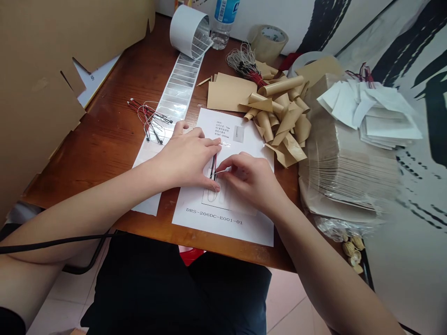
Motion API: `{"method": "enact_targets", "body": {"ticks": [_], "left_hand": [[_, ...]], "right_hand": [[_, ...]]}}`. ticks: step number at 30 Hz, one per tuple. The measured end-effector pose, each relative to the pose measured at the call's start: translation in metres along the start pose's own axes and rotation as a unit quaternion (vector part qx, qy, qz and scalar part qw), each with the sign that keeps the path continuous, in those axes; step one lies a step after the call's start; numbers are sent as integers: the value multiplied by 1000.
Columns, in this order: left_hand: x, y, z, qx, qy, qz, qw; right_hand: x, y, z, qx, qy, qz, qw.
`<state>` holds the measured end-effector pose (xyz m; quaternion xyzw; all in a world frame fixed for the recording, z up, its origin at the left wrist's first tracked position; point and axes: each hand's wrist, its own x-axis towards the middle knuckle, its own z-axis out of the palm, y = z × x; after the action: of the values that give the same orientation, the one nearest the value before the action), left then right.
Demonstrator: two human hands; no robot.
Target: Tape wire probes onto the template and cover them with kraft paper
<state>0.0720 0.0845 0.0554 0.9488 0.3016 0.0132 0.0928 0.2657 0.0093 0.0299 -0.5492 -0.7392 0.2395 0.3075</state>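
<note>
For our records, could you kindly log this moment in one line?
left hand: over printed sheet; right hand: pinching white wire; nearby: silver strip

At the upper left of the frame you have a large sheet of brown cardboard [38,60], standing along the side of the table. Toward the top centre you see a clear bottle [225,21] with a blue label, cut off by the frame's edge, and to its right a roll of tape [269,44]. Right of centre you find a heap of curled brown paper [282,116]. At the right, a thick stack of cards [352,172] sits in clear plastic, with pale tan shells [352,253] just below it. Behind, your pale wall [349,16] carries black brushstrokes [324,21]; pinkish floor tiles [289,302] show at the bottom.
</note>
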Motion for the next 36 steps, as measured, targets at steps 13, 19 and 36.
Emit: {"method": "enact_targets", "body": {"ticks": [13,19,36], "left_hand": [[0,1,-1,-3,-8,-5,1000],[1,1,-1,-1,-10,-4,1000],[0,2,-1,0,-12,-7,1000]], "right_hand": [[-3,-1,-3,14,-24,13,1000],[-2,-1,-2,10,-25,1,1000],[-1,0,3,12,-23,-20,999]]}}
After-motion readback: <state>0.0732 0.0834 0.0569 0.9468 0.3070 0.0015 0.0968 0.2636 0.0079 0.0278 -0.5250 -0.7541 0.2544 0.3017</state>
